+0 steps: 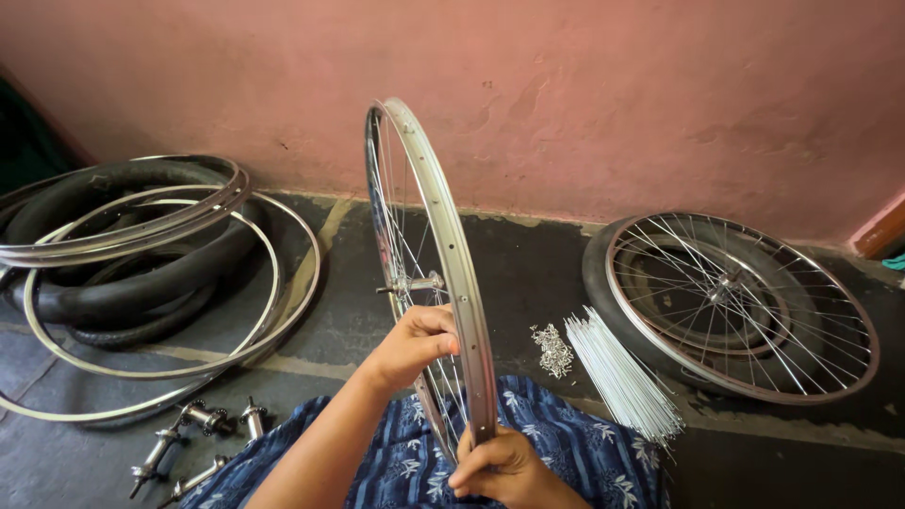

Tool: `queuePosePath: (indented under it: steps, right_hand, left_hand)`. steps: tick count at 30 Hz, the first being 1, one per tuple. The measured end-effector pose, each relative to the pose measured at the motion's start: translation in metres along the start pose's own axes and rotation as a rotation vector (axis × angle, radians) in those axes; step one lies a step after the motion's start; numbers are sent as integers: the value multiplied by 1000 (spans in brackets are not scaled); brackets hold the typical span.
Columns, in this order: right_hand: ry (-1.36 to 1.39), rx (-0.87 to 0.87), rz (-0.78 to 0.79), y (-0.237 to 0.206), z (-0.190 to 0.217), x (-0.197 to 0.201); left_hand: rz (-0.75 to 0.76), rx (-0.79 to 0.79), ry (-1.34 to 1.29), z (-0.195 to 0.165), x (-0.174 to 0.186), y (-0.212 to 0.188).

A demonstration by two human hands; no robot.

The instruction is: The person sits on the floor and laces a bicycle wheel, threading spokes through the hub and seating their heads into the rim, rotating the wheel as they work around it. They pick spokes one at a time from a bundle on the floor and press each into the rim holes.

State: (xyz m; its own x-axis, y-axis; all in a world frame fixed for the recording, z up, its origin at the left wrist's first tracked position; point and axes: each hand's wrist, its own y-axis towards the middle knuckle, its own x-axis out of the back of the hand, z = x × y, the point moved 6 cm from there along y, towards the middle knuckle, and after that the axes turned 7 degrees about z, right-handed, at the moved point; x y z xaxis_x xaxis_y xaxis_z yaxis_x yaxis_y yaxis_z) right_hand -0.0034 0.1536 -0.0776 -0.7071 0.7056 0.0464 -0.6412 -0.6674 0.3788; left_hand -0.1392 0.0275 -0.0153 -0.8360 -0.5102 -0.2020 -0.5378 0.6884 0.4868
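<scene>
A silver bicycle wheel rim with spokes and a central hub stands upright on edge in front of me, over my lap covered in blue patterned cloth. My left hand grips the rim and spokes at mid-height from the left side. Lower down, my right hand pinches the bottom of the rim, fingers closed around a spoke end there.
A bundle of loose spokes and a small pile of nipples lie on the dark floor to the right. A spoked wheel on a tyre lies beyond. Bare rims and tyres stack at left; several hubs lie near my knee. A pink wall stands behind.
</scene>
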Motion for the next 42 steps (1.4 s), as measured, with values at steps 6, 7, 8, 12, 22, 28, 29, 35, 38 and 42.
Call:
queuePosePath:
  steps: [6, 7, 8, 12, 22, 28, 29, 35, 38, 42]
  right_hand:
    - [83, -13, -153, 7, -1, -6]
    - [88, -25, -177, 10, 2, -3]
    - [49, -57, -142, 11, 8, -4]
    - [-304, 73, -213, 4, 54, 12]
    - [-735, 188, -724, 33, 135, 32]
    - [-1261, 318, -627, 80, 172, -1]
    - [-1297, 318, -622, 84, 174, -5]
    - [-1479, 297, -565, 95, 175, -18]
    - [-1533, 303, -556, 98, 173, -21]
    - [-1466, 357, -598, 95, 173, -21]
  left_hand:
    - [-176, -20, -8, 9, 2, -10]
    - [-183, -49, -10, 5, 4, -10]
    - [-190, -78, -12, 1, 5, -10]
    - [-191, -60, -19, -4, 6, -11]
    - [-214, -93, -61, 9, 7, -3]
    - [-223, -95, -85, 11, 10, -5]
    - [-220, -104, -94, 11, 9, -6]
    - [-211, -132, -111, 10, 9, -7]
    - [-223, -131, -101, 11, 10, -7]
    - [-202, -112, -91, 10, 11, -7]
